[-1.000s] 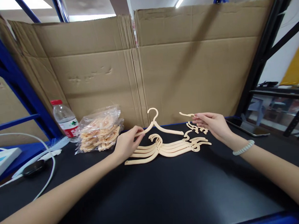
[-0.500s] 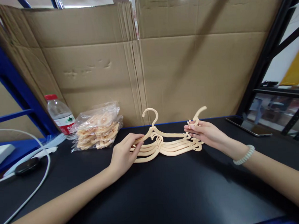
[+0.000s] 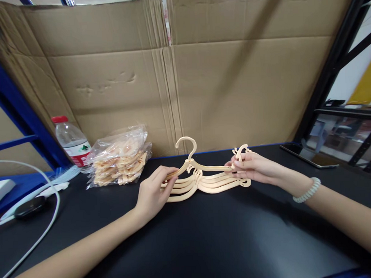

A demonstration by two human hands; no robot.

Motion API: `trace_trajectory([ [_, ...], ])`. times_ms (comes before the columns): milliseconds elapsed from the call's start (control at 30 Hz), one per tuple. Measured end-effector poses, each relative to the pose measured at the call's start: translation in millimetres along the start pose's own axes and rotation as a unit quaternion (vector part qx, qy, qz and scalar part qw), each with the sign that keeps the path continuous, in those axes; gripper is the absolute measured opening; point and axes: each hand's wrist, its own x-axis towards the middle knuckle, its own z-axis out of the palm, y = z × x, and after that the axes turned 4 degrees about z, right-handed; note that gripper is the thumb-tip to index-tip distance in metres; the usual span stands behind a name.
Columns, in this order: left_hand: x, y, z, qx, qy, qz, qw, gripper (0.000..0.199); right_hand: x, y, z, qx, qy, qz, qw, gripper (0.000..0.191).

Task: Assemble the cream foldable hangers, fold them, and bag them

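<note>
A cream plastic clothes hanger (image 3: 209, 168) is raised on edge, its hook upward. My left hand (image 3: 153, 189) is closed, pinching its left arm between thumb and fingers. At the hanger's right end my right hand (image 3: 251, 167) is closed on a small cream hooked plastic piece (image 3: 241, 149), whose curved tip sticks up above the fingers. The piece meets the hanger's tip; fingers hide whether they are joined. Just below and in front lies a row of several similar cream hangers (image 3: 216, 189) on the black table. My left hand covers their left ends.
Clear bags of cream plastic parts (image 3: 120, 160) lie at the left, beside a red-capped bottle (image 3: 73, 144). A white cable (image 3: 56, 198) and a black device (image 3: 30, 206) are further left. A dark flat tablet-like object (image 3: 309, 156) rests back right. Cardboard (image 3: 247, 83) walls the rear.
My right hand has turned the hooked piece and brought it against the hanger's right end. My left hand keeps its grip on the hanger. The view has shifted slightly.
</note>
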Motion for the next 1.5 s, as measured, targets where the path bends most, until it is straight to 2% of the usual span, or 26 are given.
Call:
trace_trajectory([
  [400,-1.4,1.7,1.4,-0.003,0.005,0.012,1.0,0.014,0.9,3.8,1.1,0.018,-0.033,0.01,0.999,0.023],
  [567,-2.4,2.2,0.8,-0.005,0.012,0.011,1.0,0.014,1.8,5.0,-0.8,0.013,-0.011,0.029,0.999,0.025],
  [833,-2.4,3.6,0.6,-0.015,0.016,0.027,0.999,0.013,1.6,5.8,3.5,-0.016,0.001,0.018,1.0,0.028],
  [1167,-5.5,1.8,0.0,-0.034,0.005,-0.004,0.999,0.016,-0.1,7.5,14.0,-0.038,0.028,-0.057,0.997,0.031],
  [1500,-2.6,3.0,1.5,-0.031,-0.006,-0.015,0.999,0.016,0.7,11.6,18.9,-0.016,0.085,-0.112,0.99,0.038],
])
